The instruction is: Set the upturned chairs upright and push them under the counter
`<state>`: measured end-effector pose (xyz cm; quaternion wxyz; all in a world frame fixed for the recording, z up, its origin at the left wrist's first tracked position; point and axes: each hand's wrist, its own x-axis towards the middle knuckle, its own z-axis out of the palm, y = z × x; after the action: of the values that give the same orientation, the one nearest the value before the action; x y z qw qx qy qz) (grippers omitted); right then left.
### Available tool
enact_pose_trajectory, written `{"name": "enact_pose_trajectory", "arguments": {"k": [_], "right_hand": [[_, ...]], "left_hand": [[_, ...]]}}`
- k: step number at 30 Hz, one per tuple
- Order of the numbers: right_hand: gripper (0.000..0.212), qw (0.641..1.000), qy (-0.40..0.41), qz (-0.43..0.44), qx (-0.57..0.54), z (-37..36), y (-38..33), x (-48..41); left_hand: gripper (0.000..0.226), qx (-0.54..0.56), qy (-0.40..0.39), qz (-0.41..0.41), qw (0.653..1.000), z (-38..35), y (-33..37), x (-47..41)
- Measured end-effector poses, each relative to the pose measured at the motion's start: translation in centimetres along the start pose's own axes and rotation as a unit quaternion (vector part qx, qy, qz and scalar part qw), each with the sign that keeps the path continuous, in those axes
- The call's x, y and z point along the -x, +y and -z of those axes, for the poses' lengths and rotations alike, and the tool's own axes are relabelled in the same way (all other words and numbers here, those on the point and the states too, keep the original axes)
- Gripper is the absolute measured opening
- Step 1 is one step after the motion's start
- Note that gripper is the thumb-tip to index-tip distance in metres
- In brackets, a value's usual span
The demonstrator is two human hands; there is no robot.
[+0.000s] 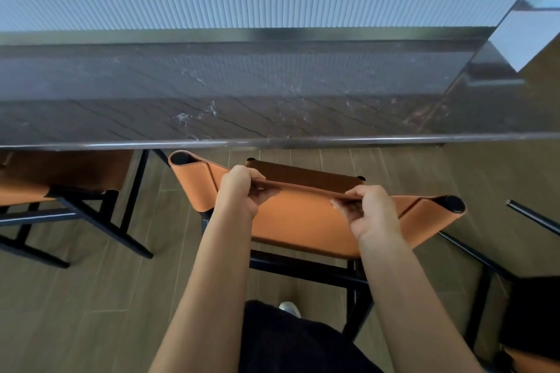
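A: Where's the chair (303, 221)?
B: Upright, its seat just short of the desk (272, 118) edge. Left hand (239, 191) and right hand (372, 212) pinch the backrest's top edge, fingers curled.
A: Room?
B: Second chair (60, 172) close on the left, bare floor (169, 221) between them; a black frame (533, 218) on the right.

Bare floor (169, 221) between the left chair (60, 172) and middle chair (303, 221); counter edge (272, 141) directly ahead.

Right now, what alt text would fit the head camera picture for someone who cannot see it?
A person's left hand and right hand grip an orange chair by the top edge of its back; it stands upright facing a dark stone counter. A second orange chair sits partly under the counter on the left.
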<state>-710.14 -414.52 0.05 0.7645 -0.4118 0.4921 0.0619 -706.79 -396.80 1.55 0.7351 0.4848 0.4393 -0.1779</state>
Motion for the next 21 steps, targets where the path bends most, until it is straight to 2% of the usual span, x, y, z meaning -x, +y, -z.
{"name": "enact_pose_trajectory", "arguments": {"k": [7,15,21], "right_hand": [[0.01,1.0,0.002,0.004,-0.009,-1.7,-1.6,-0.4],[0.031,0.998,-0.019,0.051,0.032,-9.9,-1.5,-0.2],[0.01,0.994,-0.07,0.072,0.044,-17.4,-1.9,-0.8]], "left_hand": [[0.021,0.002,0.0,-0.022,1.0,-0.8,1.7,-0.6],[0.022,0.078,-0.014,-0.066,0.995,2.5,8.3,-4.3],[0.023,0.116,0.007,-0.11,0.987,4.5,13.8,-6.5]]}}
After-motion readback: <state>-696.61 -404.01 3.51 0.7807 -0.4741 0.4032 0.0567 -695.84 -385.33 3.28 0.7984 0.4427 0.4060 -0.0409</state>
